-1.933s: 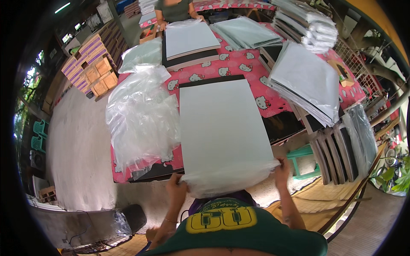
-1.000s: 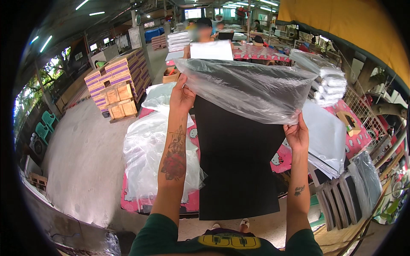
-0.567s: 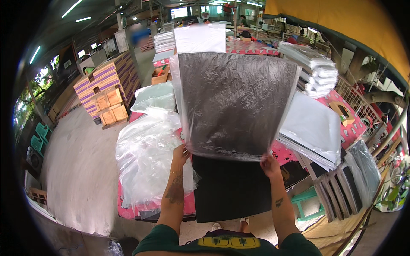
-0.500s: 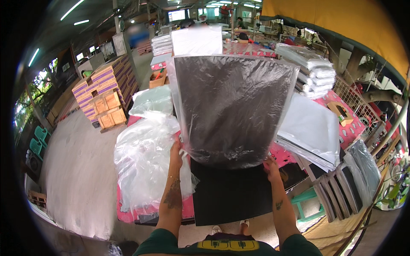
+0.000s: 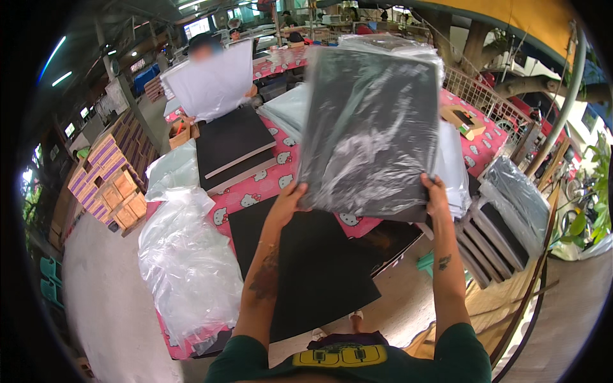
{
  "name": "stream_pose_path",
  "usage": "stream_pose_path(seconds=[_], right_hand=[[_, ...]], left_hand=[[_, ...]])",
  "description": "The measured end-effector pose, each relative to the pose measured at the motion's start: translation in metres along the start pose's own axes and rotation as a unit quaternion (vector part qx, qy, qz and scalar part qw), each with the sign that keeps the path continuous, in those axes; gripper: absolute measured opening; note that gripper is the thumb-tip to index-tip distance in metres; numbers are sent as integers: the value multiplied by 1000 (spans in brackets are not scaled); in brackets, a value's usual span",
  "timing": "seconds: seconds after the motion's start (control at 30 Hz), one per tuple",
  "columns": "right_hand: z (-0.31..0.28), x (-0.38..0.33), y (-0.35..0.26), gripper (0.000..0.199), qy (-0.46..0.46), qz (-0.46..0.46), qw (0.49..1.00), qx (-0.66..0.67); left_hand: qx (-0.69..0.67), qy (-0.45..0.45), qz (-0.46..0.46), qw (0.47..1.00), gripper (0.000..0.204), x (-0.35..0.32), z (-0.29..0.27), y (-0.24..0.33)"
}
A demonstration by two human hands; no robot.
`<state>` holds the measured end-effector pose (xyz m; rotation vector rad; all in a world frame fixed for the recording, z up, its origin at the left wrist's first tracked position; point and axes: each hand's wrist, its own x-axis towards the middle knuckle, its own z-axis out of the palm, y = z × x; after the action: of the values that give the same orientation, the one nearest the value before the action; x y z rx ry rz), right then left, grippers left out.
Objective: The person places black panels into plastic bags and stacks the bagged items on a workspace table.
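Note:
I hold up a large black board wrapped in a clear plastic bag (image 5: 373, 127), tilted to the right above the table. My left hand (image 5: 288, 198) grips its lower left corner and my right hand (image 5: 435, 193) grips its lower right corner. Below it a stack of bare black boards (image 5: 300, 268) lies on the table with the pink patterned cloth (image 5: 255, 191).
A heap of clear plastic bags (image 5: 185, 255) hangs over the table's left side. Across the table a person holds a white sheet (image 5: 214, 83) above another black stack (image 5: 233, 143). Bagged boards (image 5: 511, 210) stand at the right; cardboard boxes (image 5: 108, 185) sit at the left.
The white-faced board was lifted off the table and a plastic bag pulled down over it. Now the bagged board has swung to the right, still in both hands.

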<state>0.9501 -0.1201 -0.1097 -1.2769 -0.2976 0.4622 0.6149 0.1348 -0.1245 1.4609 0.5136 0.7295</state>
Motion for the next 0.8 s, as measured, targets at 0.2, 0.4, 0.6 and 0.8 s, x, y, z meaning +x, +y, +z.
stream_pose_path(seconds=[0.2,0.4,0.6,0.8], right_hand=[[-114,86,-36,36,-1,31,999,36],[-131,81,-29,44,-93,36,994,-51],[-146,14,-13,54,15,-283,758,-588],[-134,9,13,52,57,-243,656,-712]], left_hand=[[0,-43,-124,991,36,75,120,1],[-163,86,-93,978,20,106,142,-52],[-196,143,-141,960,17,95,166,-53],[318,217,103,917,27,-59,72,-10]])
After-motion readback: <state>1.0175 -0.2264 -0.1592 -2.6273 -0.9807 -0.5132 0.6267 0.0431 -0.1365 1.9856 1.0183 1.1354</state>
